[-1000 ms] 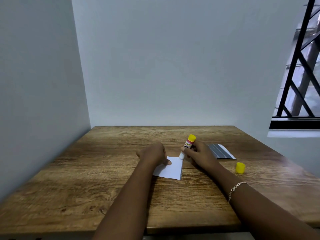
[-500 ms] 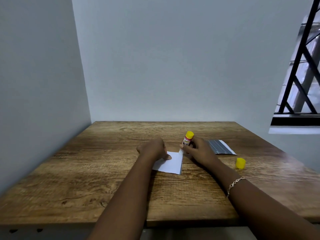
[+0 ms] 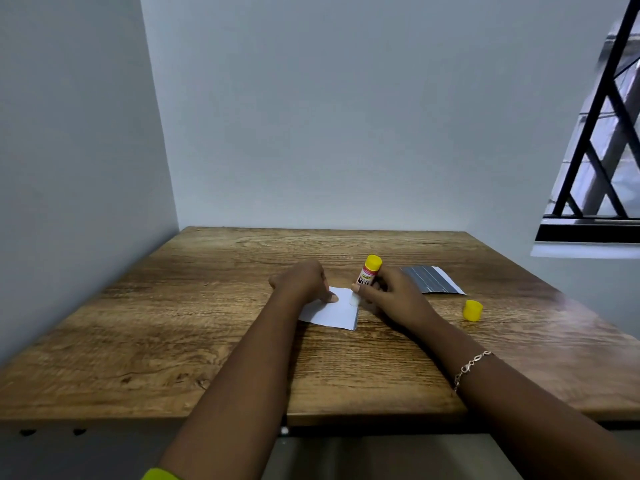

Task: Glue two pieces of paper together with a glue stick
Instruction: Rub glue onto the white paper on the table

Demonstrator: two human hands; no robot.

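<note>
On grained wood, rectangular white paper [image 3: 334,311]

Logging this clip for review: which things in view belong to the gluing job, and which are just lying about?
Job:
white paper
glue stick
dark lined paper
yellow cap, off the stick

Incidental:
bracelet
window grille

Table [image 3: 194,327]: wood-grain top, smooth, faint sheen. Paper [image 3: 334,311]: matt white sheet. Second paper [image 3: 427,278]: dark, pale ruled lines, white edge. Glue stick [image 3: 367,276]: plastic, printed label. Cap [image 3: 472,310]: yellow plastic. Bracelet [image 3: 471,367]: metal chain. Wall [image 3: 329,109]: matt paint.
</note>
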